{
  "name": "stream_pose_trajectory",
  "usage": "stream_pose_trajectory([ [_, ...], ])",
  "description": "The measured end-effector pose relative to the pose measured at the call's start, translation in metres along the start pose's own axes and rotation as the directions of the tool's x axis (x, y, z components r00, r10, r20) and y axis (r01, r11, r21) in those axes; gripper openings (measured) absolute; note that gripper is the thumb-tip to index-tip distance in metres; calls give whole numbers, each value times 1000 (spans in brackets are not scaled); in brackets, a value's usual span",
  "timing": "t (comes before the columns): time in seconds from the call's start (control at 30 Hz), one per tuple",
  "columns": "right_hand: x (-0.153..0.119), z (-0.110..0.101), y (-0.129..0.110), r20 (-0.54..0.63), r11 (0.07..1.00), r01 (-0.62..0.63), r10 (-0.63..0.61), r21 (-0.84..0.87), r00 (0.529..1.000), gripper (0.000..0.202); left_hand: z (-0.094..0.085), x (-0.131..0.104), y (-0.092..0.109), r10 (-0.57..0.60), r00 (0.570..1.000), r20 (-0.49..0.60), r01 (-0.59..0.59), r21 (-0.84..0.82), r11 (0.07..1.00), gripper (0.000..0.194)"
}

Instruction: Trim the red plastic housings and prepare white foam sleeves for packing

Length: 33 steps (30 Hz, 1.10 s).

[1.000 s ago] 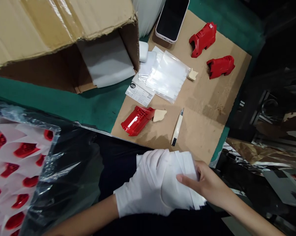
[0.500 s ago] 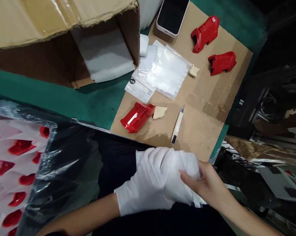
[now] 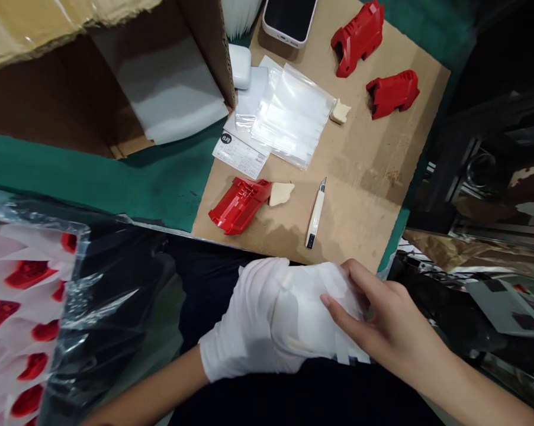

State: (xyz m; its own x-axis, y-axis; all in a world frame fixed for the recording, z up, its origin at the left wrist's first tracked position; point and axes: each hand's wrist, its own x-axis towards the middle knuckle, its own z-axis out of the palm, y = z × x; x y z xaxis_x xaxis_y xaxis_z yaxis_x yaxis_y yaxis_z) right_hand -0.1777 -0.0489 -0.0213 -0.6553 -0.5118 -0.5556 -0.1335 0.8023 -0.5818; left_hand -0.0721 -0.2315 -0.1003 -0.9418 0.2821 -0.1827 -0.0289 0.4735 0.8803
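Note:
In front of my lap, below the table edge, a bundle in thin white wrapping (image 3: 314, 310) is held between both hands. My left hand (image 3: 260, 313), in a white glove, is closed around the bundle's left side. Bare, my right hand (image 3: 382, 313) grips its right end, with the thumb on top and the fingers at the far edge. What lies inside the wrapping is hidden. Just beyond the hands, a utility knife (image 3: 315, 214) lies on a cardboard sheet (image 3: 356, 195), blade pointing away. Left of it rests a red plastic shell (image 3: 240, 205) beside a cream-coloured scrap (image 3: 280, 193).
Two more red shells (image 3: 360, 38) lie farther back, near another cream piece (image 3: 340, 111). Clear plastic bags (image 3: 293, 115), a printed label (image 3: 240, 155), a white case (image 3: 240, 66) and a phone (image 3: 290, 22) sit by an open carton (image 3: 93, 100). A plastic-lined container (image 3: 78, 284) holds red parts at left.
My left hand has shifted slightly left on the bundle, uncovering more of its top. My right hand has its fingers spread farther over the far edge. The whole view has moved slightly.

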Motion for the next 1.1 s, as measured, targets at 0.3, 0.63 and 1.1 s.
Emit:
stream_pose_trajectory([
  [0.3, 4, -9, -23, 210, 993, 63, -83, 100, 974, 27, 2, 0, 3, 117, 986, -119, -106, 92, 990, 66],
  [0.63, 4, -12, -39, 389, 986, -50, -17, 160, 921, 19, 11, 2, 4, 175, 944, -280, -124, 192, 974, 58],
  [1.1, 8, 21, -31, 423, 798, -408, 215, 444, 880, 23, 20, -1, 1, 111, 952, -284, -73, 140, 988, 67],
])
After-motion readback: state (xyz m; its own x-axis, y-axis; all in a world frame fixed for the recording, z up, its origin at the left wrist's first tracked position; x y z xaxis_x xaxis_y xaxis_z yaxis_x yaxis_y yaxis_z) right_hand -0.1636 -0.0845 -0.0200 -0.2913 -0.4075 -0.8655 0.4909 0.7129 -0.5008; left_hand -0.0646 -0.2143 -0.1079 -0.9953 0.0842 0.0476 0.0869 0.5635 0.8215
